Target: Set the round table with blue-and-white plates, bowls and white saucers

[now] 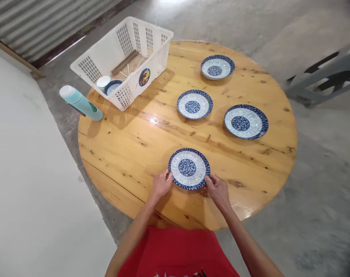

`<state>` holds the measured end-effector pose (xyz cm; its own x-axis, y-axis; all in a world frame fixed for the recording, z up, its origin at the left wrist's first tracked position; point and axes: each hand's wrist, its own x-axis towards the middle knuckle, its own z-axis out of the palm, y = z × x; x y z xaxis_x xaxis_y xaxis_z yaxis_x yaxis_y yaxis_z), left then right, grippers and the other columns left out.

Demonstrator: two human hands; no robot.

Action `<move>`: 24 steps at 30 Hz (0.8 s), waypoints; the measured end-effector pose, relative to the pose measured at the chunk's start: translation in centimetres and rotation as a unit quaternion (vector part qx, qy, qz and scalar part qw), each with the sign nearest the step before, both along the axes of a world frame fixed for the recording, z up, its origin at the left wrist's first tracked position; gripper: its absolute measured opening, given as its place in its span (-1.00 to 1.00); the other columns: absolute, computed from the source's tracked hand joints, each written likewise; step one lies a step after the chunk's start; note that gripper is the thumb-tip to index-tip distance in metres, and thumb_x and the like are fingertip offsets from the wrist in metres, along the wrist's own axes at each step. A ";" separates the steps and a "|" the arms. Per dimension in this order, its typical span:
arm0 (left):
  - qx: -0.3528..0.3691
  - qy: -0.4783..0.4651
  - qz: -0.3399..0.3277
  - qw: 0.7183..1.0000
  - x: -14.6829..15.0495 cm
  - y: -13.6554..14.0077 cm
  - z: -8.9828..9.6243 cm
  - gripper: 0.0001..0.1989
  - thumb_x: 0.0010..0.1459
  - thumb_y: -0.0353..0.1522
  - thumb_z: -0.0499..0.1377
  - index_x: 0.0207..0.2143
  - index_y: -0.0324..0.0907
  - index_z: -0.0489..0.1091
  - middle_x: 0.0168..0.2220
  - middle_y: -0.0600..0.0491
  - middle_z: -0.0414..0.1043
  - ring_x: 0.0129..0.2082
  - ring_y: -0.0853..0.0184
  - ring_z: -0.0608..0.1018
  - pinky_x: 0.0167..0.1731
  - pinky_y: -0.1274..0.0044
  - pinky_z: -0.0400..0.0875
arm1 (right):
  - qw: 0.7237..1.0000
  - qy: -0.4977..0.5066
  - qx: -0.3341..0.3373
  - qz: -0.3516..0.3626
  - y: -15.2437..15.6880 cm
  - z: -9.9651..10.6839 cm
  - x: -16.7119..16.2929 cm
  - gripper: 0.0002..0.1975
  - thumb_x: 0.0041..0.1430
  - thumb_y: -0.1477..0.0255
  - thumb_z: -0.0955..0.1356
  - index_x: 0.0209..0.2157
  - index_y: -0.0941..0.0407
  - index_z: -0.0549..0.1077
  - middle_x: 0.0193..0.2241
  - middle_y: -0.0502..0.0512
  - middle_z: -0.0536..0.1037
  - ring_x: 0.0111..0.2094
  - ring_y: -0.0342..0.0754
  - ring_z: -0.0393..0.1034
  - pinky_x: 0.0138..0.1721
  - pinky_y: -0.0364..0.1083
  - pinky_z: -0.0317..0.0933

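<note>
A blue-and-white patterned plate [189,169] is close in front of me at the near side of the round wooden table [128,154]. My left hand [162,184] pinches its left rim, and my right hand [218,189] pinches the right rim. Whether the plate rests on the wood or is slightly lifted, I cannot tell. Farther off lie three more with the same pattern: a middle plate [194,104], a right plate [246,122] and a far plate [217,67].
A white plastic basket [146,82] stands at the far left, holding a white cup [103,81], a patterned dish [112,87] and brown sticks [124,62]. Left of it is a turquoise bottle [82,104]. A grey stool [324,75] stands beyond the table's right edge.
</note>
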<state>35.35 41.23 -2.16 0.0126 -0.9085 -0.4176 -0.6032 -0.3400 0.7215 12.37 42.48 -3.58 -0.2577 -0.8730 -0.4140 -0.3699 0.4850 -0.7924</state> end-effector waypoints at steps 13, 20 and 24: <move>-0.044 0.040 0.054 0.997 3.2 -2.8 0.7 -0.74 0.29 -0.22 0.00 -0.40 -0.11 0.36 -0.53 0.12 0.47 -0.51 0.38 0.46 -0.41 0.57 0.27 | 0.993 0.024 -0.100 -0.052 -14.0 0.6 -1.6 -0.76 0.16 0.24 0.34 -0.38 0.13 0.50 -0.47 0.10 0.57 -0.43 -0.01 0.49 -0.32 -0.06 0.36; -0.082 0.051 0.090 0.991 3.7 -7.4 0.5 -0.77 0.25 -0.28 0.02 -0.44 -0.11 0.34 -0.52 0.11 0.47 -0.48 0.37 0.49 -0.39 0.57 0.31 | 0.975 -0.131 -0.039 -0.176 -25.0 0.6 1.6 -0.87 0.24 0.54 0.28 -0.42 0.16 0.33 -0.54 -0.01 0.46 -0.62 -0.23 0.33 -0.52 -0.23 0.26; -0.084 0.061 0.105 0.989 3.2 -10.3 0.2 -0.78 0.24 -0.31 0.03 -0.45 -0.12 0.35 -0.51 0.11 0.48 -0.49 0.38 0.49 -0.40 0.57 0.30 | 0.972 -0.134 -0.036 -0.190 -27.7 0.0 2.2 -0.88 0.25 0.57 0.25 -0.39 0.13 0.27 -0.56 -0.09 0.39 -0.64 -0.26 0.30 -0.53 -0.25 0.23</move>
<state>38.53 30.97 -1.98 0.1670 -0.9478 -0.2716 -0.4364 -0.3181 0.8417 14.54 14.75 -3.55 -0.4585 -0.7656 -0.4512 0.0489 0.4853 -0.8730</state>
